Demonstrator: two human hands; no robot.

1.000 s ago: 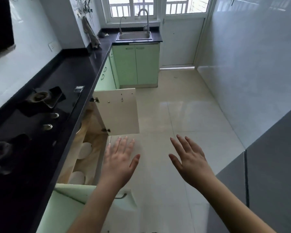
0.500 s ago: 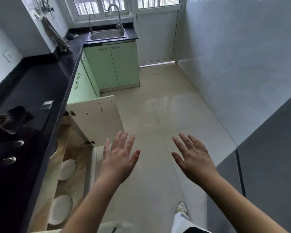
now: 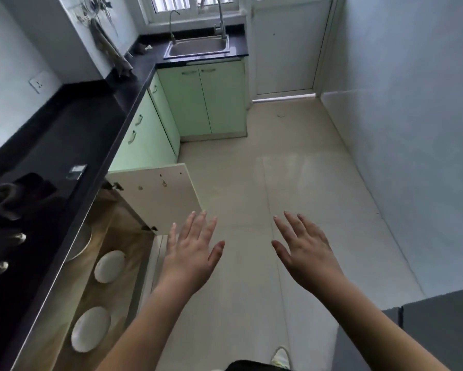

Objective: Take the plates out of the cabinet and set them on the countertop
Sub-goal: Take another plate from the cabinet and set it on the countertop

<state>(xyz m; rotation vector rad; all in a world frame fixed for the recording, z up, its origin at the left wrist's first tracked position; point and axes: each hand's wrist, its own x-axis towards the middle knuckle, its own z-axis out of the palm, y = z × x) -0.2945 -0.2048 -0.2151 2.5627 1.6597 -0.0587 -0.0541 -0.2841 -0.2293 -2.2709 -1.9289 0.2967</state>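
Beside the open cabinet door (image 3: 155,196), left hand (image 3: 190,258) and right hand (image 3: 305,253) hover, fingers spread, empty.

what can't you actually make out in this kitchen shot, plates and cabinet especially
- Head view, third white dish: mostly hidden under the black countertop edge; plate or bowl, cannot tell.
- Cabinet interior: its back is covered by the countertop, so more dishes beyond the two white plates may exist.
- Stove: dark, cut by the left edge.
- Shoe: cut off at the bottom edge.
- Left hand and right hand: palms face away.
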